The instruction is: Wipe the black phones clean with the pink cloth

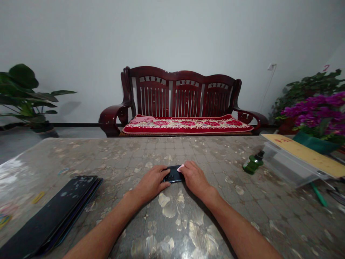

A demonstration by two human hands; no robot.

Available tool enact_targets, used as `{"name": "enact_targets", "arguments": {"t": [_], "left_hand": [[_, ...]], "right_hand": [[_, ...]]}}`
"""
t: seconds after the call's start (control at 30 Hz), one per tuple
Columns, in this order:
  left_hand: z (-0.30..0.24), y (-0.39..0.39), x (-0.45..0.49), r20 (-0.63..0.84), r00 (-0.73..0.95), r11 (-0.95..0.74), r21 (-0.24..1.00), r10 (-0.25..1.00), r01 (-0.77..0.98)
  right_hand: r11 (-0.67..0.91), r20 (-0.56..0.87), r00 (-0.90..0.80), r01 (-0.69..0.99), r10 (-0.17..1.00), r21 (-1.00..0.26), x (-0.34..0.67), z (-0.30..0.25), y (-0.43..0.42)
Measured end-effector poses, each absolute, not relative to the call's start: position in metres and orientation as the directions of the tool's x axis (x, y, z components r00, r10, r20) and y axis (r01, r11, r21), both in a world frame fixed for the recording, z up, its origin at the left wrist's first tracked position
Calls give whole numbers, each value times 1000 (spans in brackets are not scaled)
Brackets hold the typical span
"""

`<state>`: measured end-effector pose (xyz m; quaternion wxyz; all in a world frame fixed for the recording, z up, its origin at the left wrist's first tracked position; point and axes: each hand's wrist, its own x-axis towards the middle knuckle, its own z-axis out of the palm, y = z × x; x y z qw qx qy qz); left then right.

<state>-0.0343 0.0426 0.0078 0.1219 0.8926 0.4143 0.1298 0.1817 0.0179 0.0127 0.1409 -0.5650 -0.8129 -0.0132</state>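
Note:
A dark phone [174, 174] lies flat on the patterned table [172, 216], camera side up. My left hand [152, 181] rests on its left end, fingers curled against the edge. My right hand [194, 177] covers its right end and pinches a small pink piece [180, 167] against the phone's far corner. Both forearms reach in from the bottom of the view.
A dark flat case or folder [54, 212] lies at the table's left. A small green bottle [252, 163] lies on its side at right, beside a clear plastic box [291, 165] with a yellow sheet. Purple flowers [320, 111] stand at right; a red wooden bench [183, 104] stands behind.

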Motion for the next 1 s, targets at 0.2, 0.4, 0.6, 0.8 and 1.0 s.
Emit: {"name": "enact_targets", "arguments": {"t": [0.2,0.4,0.6,0.8,1.0], "left_hand": [[9,42,-34,97,604,-598,328,791,731],[7,43,-34,116,601,-598,360,791,716],[10,40,-34,88,584,-573,360,807,736],[8,42,-34,87,585,-573,359,806,737],[8,42,-33,107,597,-588,378,795,715]], "right_hand": [[184,230,-155,977,961,-110,204,14,27],[411,278,-361,900,890,-147,179,9,16],[275,238,-241,953,941,-123,194,14,24],[214,236,-188,973,953,-88,194,11,33],[408,263,-369,906,891,-111,173,9,28]]}}
